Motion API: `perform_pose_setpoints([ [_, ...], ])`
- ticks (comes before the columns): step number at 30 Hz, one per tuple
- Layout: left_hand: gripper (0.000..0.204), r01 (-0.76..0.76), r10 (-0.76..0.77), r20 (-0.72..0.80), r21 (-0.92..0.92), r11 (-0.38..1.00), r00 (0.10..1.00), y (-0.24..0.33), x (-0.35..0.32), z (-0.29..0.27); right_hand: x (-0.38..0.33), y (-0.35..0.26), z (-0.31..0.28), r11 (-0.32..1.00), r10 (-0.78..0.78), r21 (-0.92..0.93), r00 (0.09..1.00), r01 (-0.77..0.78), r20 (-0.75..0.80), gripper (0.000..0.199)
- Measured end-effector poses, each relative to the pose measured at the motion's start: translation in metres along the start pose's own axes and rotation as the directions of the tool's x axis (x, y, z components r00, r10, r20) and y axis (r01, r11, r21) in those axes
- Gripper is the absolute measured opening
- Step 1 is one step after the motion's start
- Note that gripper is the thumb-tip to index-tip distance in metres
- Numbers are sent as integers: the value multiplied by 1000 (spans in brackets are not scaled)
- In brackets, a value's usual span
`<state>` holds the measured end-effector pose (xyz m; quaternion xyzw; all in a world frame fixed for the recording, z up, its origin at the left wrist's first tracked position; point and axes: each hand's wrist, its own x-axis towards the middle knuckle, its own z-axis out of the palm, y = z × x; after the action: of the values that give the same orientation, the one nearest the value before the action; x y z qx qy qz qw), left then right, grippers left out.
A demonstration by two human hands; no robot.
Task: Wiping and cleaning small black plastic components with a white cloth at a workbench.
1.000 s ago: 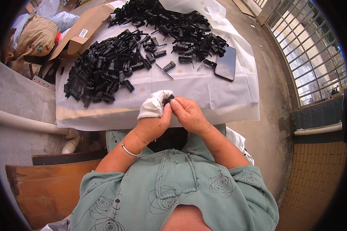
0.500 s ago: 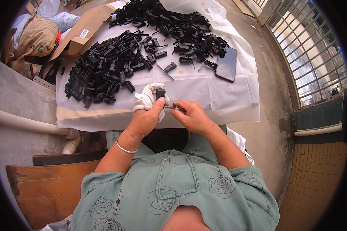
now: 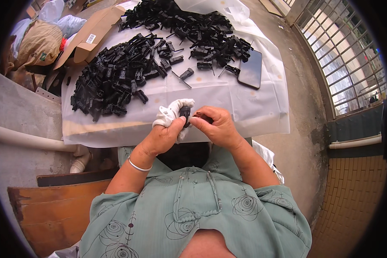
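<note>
My left hand (image 3: 167, 135) is closed on a small black plastic part (image 3: 185, 112), with the thumb pressed against its near end. A white cloth glove (image 3: 170, 112) covers the fingers beneath, leaving the thumb bare. Close by on the right, the fingers of my right hand (image 3: 217, 124) are pinched together against the side of the part. Whatever they hold is too small and too hidden to make out. Both hands are over the near edge of the table. A large heap of similar black parts (image 3: 112, 77) lies beyond them on the left.
A second heap of black parts (image 3: 180, 19) spreads across the back of the sheet-covered table (image 3: 245, 107). One loose part (image 3: 186, 74) with a thin rod lies between heaps and hands. At the right is a phone (image 3: 250, 71); a cardboard box (image 3: 90, 36) is at the back left.
The left hand has shifted slightly right and turned the black part, which now tilts differently. The right fingers have come right up against it, closing the small gap.
</note>
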<state>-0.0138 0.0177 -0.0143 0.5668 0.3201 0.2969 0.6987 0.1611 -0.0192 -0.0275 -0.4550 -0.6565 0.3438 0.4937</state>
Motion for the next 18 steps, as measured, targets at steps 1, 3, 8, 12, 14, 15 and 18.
perform_pose_setpoints([
  [1, 34, -14, 13, 34, 13, 1000, 999, 1, -1, 0, 2, -6, 1, 988, 132, 82, 991, -133, 16, 12],
  [3, 34, -42, 40, 83, 28, 999, 996, 3, -2, 0, 5, -12, 2, 952, 259, 160, 965, -262, 41, 13],
  [8, 32, 48, -37, 152, -71, 996, 988, 5, -1, 1, 5, -6, 6, 954, 251, 171, 968, -247, -6, 18],
  [12, 28, 60, -43, 70, -272, 960, 997, 1, -2, -1, 1, -9, 2, 986, 166, -1, 986, -166, 4, 22],
  [14, 26, 61, -44, 64, -299, 952, 997, 2, -1, -1, 2, -10, 0, 993, 119, -32, 986, -116, 114, 23],
  [15, 25, 19, -18, 11, -161, 987, 1000, 4, -1, 3, 3, -10, 0, 993, 119, -33, 986, -116, 114, 23],
  [18, 23, -95, 99, -40, 89, 991, 994, 2, 3, 6, 8, -11, -2, 983, 182, -49, 962, -175, 203, 23],
])
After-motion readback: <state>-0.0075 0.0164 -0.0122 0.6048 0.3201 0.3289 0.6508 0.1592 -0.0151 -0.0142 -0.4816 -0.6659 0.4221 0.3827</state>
